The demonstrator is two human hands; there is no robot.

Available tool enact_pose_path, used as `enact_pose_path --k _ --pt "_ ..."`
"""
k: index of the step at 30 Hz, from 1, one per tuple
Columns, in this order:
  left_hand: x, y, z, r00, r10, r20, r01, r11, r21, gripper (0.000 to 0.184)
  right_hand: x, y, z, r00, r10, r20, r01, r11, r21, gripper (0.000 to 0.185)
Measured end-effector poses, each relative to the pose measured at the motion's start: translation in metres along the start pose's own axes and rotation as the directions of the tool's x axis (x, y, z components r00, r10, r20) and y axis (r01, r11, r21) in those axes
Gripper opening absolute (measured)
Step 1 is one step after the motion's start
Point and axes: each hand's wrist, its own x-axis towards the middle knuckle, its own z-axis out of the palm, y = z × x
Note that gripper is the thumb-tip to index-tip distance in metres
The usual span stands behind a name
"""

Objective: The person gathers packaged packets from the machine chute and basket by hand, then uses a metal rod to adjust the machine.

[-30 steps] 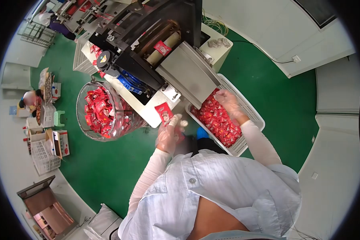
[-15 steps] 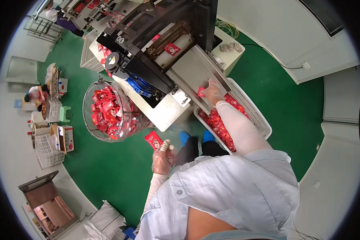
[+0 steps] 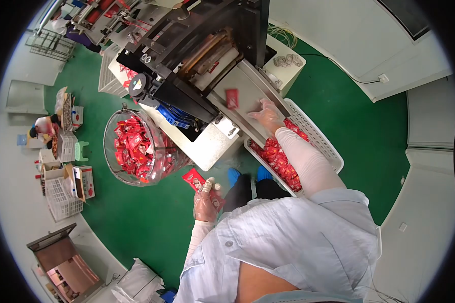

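Red packets are held in my gloved left hand, low at the centre, its fingers wrapped round them. My gloved right hand is over the lower end of the metal chute, its fingers apart with nothing visible between them. Up the chute from that hand, a single red packet lies on the metal, slightly blurred. Below the chute's end stands a white basket holding many red packets, partly hidden by my right sleeve.
The black machine rises above the chute, with a white table at its side. A clear round bin full of red packets stands left of it. Two people are farther off at the left, near crates.
The red packet that my right hand held on the chute is no longer seen in it. Another packet has come down onto the chute. My left hand has stayed nearly still since half a second ago.
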Motion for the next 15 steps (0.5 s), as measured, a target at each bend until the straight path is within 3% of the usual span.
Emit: enact_pose_path --k 1,4,7,10,15 --pt "0.001 0.0 -0.001 1.0 0.001 0.005 -0.001 1.0 0.001 0.02 0.001 -0.005 0.007 0.998 -0.035 -0.045 0.036 0.999 0.005 0.068" --pt "0.002 -0.001 -0.006 1.0 -0.005 -0.01 0.005 1.0 0.022 0.021 -0.007 -0.026 0.012 0.998 0.065 0.006 -0.065 0.998 0.024 0.066" --pt "0.001 -0.006 -0.009 0.999 0.03 -0.014 -0.031 0.999 -0.019 0.021 -0.009 -0.024 0.011 0.996 0.087 0.021 -0.085 0.994 -0.067 0.065" --pt "-0.004 -0.006 -0.011 1.0 0.012 -0.01 -0.012 0.998 -0.058 0.022 -0.008 -0.026 0.002 0.99 0.139 0.041 -0.139 0.99 0.001 0.066" --pt "-0.001 -0.01 -0.015 1.0 -0.013 -0.011 0.013 1.0 -0.009 0.023 0.01 -0.017 0.013 0.998 0.033 -0.048 -0.033 0.999 0.012 0.07"
